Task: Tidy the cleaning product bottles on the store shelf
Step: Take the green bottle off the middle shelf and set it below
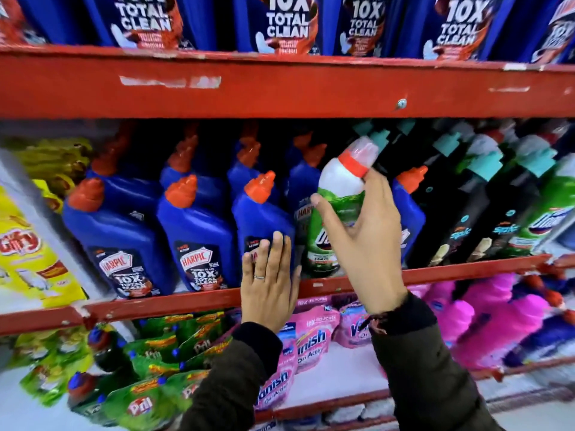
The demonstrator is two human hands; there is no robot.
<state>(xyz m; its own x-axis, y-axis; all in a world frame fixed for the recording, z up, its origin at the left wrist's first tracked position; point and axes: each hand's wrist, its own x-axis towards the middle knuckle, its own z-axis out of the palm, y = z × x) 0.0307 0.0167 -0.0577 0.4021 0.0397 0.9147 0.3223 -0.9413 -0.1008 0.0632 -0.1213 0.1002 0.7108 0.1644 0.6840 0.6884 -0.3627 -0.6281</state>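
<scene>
A green and white bottle (pixel 337 200) with a red collar and clear cap stands tilted among the blue Harpic bottles on the middle shelf (pixel 186 301). My right hand (pixel 361 241) grips it around the upper body and neck. My left hand (pixel 269 275) lies flat, fingers together, against the front of a blue Harpic bottle (pixel 263 219) just left of the green one. Two more blue Harpic bottles (pixel 194 234) stand further left in the front row. Another blue one (pixel 410 206) shows behind my right hand.
Black bottles with teal caps (pixel 485 206) and green-white bottles (pixel 547 213) fill the shelf's right side. Yellow packs (pixel 28 244) sit at far left. Large blue bottles (pixel 289 23) line the upper shelf. Below are green Pril pouches (pixel 140 399), pink Vanish pouches (pixel 308 340) and pink bottles (pixel 497 315).
</scene>
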